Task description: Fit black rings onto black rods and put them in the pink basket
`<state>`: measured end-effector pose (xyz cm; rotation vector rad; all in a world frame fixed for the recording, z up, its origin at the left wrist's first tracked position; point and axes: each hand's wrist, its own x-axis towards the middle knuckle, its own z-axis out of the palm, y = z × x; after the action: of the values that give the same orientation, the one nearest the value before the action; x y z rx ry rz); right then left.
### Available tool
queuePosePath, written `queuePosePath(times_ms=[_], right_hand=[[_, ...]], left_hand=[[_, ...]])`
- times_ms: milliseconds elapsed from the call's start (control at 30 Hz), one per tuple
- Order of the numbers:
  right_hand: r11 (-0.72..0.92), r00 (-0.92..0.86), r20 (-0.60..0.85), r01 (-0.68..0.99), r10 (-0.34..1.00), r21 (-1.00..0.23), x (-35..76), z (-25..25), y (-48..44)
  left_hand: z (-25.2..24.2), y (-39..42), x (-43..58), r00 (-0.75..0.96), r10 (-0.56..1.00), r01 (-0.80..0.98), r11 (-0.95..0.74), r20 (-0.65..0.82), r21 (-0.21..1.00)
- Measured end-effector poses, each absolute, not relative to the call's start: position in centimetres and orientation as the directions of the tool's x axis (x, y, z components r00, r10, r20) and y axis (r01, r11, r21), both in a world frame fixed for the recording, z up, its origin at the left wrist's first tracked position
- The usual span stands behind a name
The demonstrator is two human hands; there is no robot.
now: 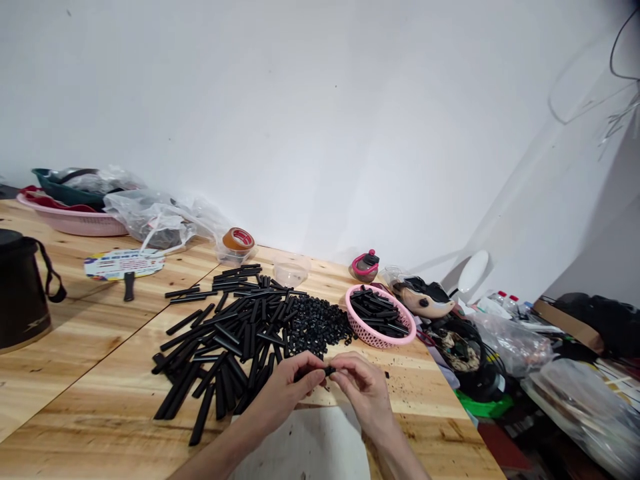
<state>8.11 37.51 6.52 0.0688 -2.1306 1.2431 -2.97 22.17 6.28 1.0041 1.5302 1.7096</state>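
My left hand [295, 387] and my right hand [364, 390] meet at the front of the table, fingers pinched around a small black piece [329, 371]. Its ends are hidden by my fingertips, so I cannot tell its full shape. Just left of my hands spreads a loose pile of black tubes [225, 347]. Behind my hands lies a heap of small black bits [317, 323]. To the right of that heap stands a pink basket [383, 341] with more black tubes in it. Under my wrists is a whitish sheet [310, 443].
On the left are a black bucket [23, 293], a hand fan [125, 265] and a pink tray [75, 223]. A tape roll [238, 240], clear bowl [293, 272] and dark bottle [366, 267] stand along the wall. Clutter with plastic bags [515, 343] fills the right, past the table edge.
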Motion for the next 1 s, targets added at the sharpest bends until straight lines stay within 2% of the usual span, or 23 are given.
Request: queuePosePath(times_ms=[200, 467, 767, 1000], right_hand=[[0.615, -0.741, 0.622, -0.374, 0.253, -0.694, 8.01, 6.38, 37.21], [0.624, -0.761, 0.605, -0.359, 0.236, -0.695, 8.08, 6.63, 37.16], [0.679, -0.78, 0.602, -0.35, 0.17, -0.645, 8.3, 6.78, 37.33], [0.665, -0.78, 0.599, -0.352, 0.18, -0.658, 8.2, 6.38, 37.04]], left_hand=[[5.89, 22.24, -2.98, -0.519, 0.846, -0.01, -0.148, 0.121, 0.989], [5.91, 22.06, -3.12, -0.528, 0.83, 0.097, -0.153, 0.182, 0.983], [6.15, 22.12, -2.49, -0.527, 0.833, 0.087, -0.145, 0.169, 0.986], [6.1, 22.04, -2.33, -0.552, 0.818, 0.095, -0.13, 0.161, 0.987]])
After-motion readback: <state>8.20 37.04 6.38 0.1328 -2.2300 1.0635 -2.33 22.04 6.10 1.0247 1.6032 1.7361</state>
